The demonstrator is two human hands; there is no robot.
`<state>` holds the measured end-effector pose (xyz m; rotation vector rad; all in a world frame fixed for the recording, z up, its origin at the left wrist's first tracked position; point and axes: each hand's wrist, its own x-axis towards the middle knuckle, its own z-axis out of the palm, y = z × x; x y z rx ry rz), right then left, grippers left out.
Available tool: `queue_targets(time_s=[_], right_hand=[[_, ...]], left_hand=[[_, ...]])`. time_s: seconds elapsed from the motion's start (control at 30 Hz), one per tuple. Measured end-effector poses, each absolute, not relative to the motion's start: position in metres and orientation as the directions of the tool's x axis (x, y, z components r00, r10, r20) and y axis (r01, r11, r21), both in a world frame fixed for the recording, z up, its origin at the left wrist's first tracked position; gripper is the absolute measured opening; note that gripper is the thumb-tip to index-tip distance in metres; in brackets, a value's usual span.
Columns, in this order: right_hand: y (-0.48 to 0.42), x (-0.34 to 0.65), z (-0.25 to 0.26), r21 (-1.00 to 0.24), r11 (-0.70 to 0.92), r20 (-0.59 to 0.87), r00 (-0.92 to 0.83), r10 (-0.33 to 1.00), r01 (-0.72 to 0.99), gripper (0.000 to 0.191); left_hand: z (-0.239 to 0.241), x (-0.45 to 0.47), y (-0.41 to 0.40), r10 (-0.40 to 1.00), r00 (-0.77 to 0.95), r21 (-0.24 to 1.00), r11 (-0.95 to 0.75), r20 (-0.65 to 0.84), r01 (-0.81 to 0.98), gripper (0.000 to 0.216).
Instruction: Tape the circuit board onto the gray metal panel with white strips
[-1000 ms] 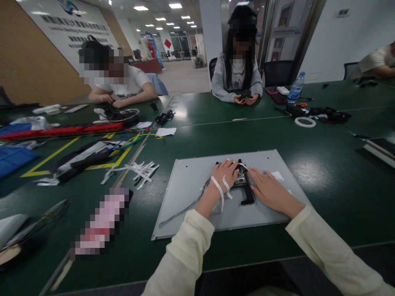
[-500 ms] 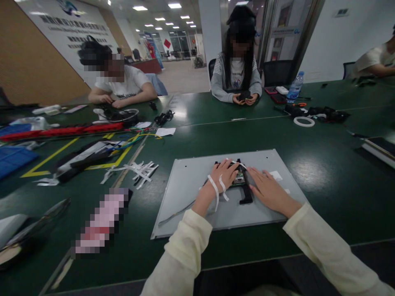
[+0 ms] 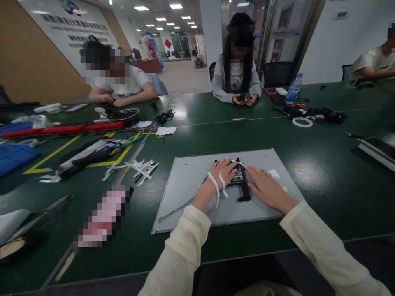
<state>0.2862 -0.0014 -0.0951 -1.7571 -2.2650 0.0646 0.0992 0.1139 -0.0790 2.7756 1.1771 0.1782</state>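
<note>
A flat grey metal panel lies on the green table in front of me. Near its middle sits a small circuit board with a black bracket running toward me. My left hand rests on the board's left side, fingers curled over it, with white tape strips stuck across its back and wrist. My right hand lies flat on the panel just right of the bracket, fingers stretched out. A thin grey cable trails from the board toward the panel's near left corner.
White tape strips lie left of the panel, beside yellow floor-tape lines, cables and a red bar. A tape roll and a water bottle stand far right. Three people sit across the table; a dark tray is at right.
The view has shifted slightly, so hands and panel sit a little higher in frame. Both hands stay on the board and panel in nearly the same pose.
</note>
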Motion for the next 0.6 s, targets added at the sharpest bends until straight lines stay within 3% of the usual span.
queue_targets(time_s=[0.6], right_hand=[[-0.0073,0.2813,-0.0945,-0.114,0.23,0.225,-0.2,0.954,0.967,0.05]], left_hand=[[-0.0787,0.1018,0.11,0.745,0.656,0.17,-0.666,0.119,0.726,0.038]])
